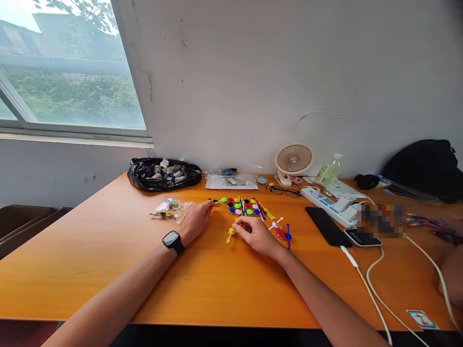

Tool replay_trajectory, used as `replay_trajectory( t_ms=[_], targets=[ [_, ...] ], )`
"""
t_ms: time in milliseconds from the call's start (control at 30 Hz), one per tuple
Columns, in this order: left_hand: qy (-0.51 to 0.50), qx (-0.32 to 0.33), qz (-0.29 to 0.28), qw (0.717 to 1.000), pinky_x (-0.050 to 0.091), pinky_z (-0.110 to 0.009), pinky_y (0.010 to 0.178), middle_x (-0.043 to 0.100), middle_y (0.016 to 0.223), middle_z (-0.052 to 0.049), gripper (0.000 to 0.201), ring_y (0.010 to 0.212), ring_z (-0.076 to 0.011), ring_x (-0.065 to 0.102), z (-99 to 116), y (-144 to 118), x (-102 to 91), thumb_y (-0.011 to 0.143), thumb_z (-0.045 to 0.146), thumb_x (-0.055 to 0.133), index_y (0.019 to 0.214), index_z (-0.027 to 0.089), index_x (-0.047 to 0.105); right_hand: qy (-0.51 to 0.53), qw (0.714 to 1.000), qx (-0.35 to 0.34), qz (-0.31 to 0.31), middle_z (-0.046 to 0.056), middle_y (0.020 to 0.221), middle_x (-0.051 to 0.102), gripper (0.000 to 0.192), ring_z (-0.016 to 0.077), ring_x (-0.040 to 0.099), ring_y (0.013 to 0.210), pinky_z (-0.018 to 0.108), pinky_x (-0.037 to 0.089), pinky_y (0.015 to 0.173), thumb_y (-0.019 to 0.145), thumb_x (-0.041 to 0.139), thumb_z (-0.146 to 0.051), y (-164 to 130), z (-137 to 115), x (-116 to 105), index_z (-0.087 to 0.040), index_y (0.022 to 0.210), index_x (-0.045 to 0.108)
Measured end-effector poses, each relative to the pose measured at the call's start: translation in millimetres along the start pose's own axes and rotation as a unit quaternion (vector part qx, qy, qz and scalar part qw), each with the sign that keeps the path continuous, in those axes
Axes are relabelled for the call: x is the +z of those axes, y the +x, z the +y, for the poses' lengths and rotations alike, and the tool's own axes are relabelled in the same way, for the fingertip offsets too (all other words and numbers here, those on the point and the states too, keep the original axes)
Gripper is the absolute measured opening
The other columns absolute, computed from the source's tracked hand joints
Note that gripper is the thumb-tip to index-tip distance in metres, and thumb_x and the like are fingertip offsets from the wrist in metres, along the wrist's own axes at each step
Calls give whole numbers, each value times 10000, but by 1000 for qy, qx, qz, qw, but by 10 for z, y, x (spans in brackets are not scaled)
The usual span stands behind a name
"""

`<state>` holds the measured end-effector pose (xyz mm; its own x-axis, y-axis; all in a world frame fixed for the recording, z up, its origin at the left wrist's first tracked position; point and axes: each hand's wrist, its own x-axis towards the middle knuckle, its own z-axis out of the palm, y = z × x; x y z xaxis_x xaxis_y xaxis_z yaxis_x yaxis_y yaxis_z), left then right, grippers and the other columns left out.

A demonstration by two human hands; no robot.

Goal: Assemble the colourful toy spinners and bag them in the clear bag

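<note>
My left hand (198,219), with a black watch on its wrist, has its fingers closed at the tips by a green arrow spinner (223,199). My right hand (256,235) pinches a yellow arrow spinner (231,232) between thumb and forefinger, just over the table. Beyond it lie rows of coloured round discs (246,212) in red, green, blue, white, black and yellow. Loose arrows run across and beside them. A blue arrow spinner (288,235) and a white one (275,224) rest right of my right hand. Left of my left hand lies a clear bag (171,208) of similar parts.
A black plastic bag of rubbish (164,174) stands at the back left. Toward the right are a small fan (294,160), glasses (284,191), a bottle (328,171), a power strip (327,205), a black phone (328,226) and cables. Another person's arm (452,274) shows at the right edge.
</note>
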<state>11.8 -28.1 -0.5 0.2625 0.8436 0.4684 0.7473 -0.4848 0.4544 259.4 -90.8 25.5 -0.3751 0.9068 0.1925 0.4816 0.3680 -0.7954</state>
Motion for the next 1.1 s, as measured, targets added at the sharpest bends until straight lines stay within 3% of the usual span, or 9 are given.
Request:
replay_trajectory(
  t_ms=[100, 200, 300, 367, 500, 667, 800, 967, 1100],
  targets=[
    [10, -3, -6, 1000, 501, -277, 743, 820, 1017, -76, 276, 864, -224, 759, -12, 1, 10, 1044, 219, 500, 1149, 244, 753, -6, 1000, -4, 5, -14, 693, 578, 298, 141, 460, 624, 275, 316, 574, 996, 577, -437, 2, 5, 1, -201, 837, 663],
    [15, 4, -5, 1000, 504, -280, 745, 817, 1009, -77, 286, 874, -229, 758, -15, 4, 8, 1025, 178, 500, 1148, 237, 751, -28, 999, -13, 35, -6, 713, 605, 230, 155, 496, 632, 280, 344, 578, 993, 593, -420, 2, 15, 4, -215, 977, 694],
    [20, 14, 0, 1000, 508, -284, 746, 811, 997, -76, 319, 875, -230, 756, 3, 4, -12, 990, 116, 497, 1140, 234, 753, -47, 997, -31, 54, 50, 975, 710, 239, 156, 548, 675, 291, 409, 615, 984, 615, -393, -5, 28, 14, -231, 1135, 703],
    [25, 16, -1, 1000, 510, -287, 742, 810, 997, -76, 360, 874, -236, 756, 18, 1, -28, 955, 77, 506, 1167, 234, 751, -50, 997, -41, 32, 70, 1115, 713, 237, 149, 569, 694, 296, 440, 638, 985, 618, -376, -16, 29, 23, -236, 1150, 713],
    [10, 14, 0, 1000, 529, -295, 769, 814, 1012, -76, 362, 901, -244, 765, 11, -3, -27, 963, 88, 508, 1185, 234, 754, -68, 996, -63, -14, 56, 982, 709, 180, 170, 608, 771, 297, 458, 688, 997, 612, -346, -33, 9, 40, -219, 1037, 733],
    [-31, 12, 20, 999, 542, -290, 842, 812, 1120, -55, 302, 978, -228, 768, -18, 8, 6, 1016, 167, 511, 1180, 262, 746, -128, 990, -50, 12, 46, 812, 664, 270, 170, 566, 698, 307, 397, 649, 1012, 587, -348, -14, 7, 28, -205, 792, 651],
    [-50, 17, 18, 998, 552, -298, 859, 811, 1133, -52, 299, 993, -231, 767, 14, 5, 3, 1020, 167, 512, 1176, 255, 751, -289, 953, -19, 90, 86, 676, 613, 477, 229, 554, 737, 374, 360, 731, 1000, 611, -398, 6, 53, -81, -216, 569, 519],
    [-71, 26, 21, 997, 565, -310, 925, 803, 1180, -43, 318, 1050, -230, 764, 43, -5, -1, 1020, 157, 498, 1185, 255, 752, -453, 875, 65, 160, 126, 666, 644, 512, 306, 591, 881, 413, 334, 803, 987, 624, -412, -5, 56, -276, -213, 526, 526],
    [-66, 33, 19, 997, 572, -320, 940, 804, 1178, -49, 322, 1060, -233, 767, 29, 0, 14, 1010, 150, 505, 1191, 250, 752, -453, 876, 32, 161, 87, 783, 721, 463, 268, 602, 904, 386, 317, 799, 1017, 589, -406, -23, -11, -260, -197, 604, 584]
  ],
)
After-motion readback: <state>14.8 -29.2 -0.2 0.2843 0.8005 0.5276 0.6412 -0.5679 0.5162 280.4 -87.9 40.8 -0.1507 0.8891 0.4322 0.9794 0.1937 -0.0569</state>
